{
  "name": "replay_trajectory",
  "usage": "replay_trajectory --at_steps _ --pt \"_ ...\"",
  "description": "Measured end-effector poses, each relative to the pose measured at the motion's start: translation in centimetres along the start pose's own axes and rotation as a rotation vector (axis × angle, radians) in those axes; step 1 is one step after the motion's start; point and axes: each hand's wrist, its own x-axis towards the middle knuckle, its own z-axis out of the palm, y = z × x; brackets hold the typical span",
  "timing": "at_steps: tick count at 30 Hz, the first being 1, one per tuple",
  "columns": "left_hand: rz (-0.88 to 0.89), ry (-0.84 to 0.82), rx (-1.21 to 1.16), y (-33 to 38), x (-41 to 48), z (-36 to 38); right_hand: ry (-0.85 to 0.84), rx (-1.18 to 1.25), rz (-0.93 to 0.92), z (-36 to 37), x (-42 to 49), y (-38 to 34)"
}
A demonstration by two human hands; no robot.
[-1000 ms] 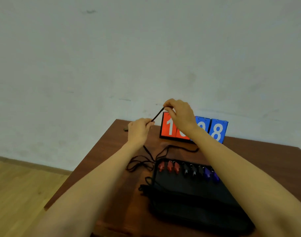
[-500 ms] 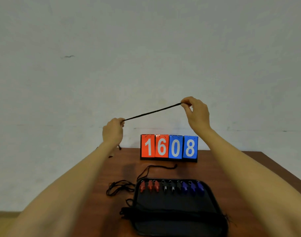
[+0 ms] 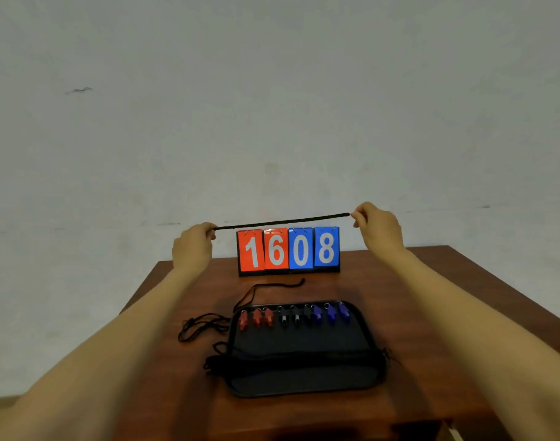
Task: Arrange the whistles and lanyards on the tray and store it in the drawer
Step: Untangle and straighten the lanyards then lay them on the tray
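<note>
Black lanyard [image 3: 282,221] pulled straight mid-frame, just above the top edge of the scoreboard [image 3: 288,249]. My left hand [image 3: 192,246] pinches its left end and my right hand [image 3: 379,227] the right end, fingers curled on both. Black tray [image 3: 304,340] sits lower centre on the brown table [image 3: 415,297] with nine whistles [image 3: 293,316] in a row along its far edge: three red, three black, three blue. Bundled lanyards [image 3: 291,361] lie across the tray's near part, loose cords [image 3: 202,326] just left of it.
</note>
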Motion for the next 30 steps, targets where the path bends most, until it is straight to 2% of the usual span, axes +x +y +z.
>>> replay_trajectory --at_steps 4,13,18,23,30 --pt "-0.023 -0.076 0.004 -1.0 -2.5 1.8 -0.087 -0.073 0.047 0.2 -2.9 2.9" --pt "-0.087 -0.262 0.137 -4.7 -8.8 5.7 -0.301 -0.149 0.278 1.8 -9.2 7.8" --pt "-0.179 -0.358 0.057 -6.3 -11.6 7.5 -0.405 -0.196 0.341 3.5 -12.4 9.2" --pt "-0.235 -0.398 0.054 -7.0 -13.4 8.2 -0.461 -0.201 0.459 4.2 -14.5 10.7" --pt "-0.181 -0.471 0.067 -8.5 -14.4 10.1 -0.467 -0.204 0.526 4.8 -16.3 11.8"
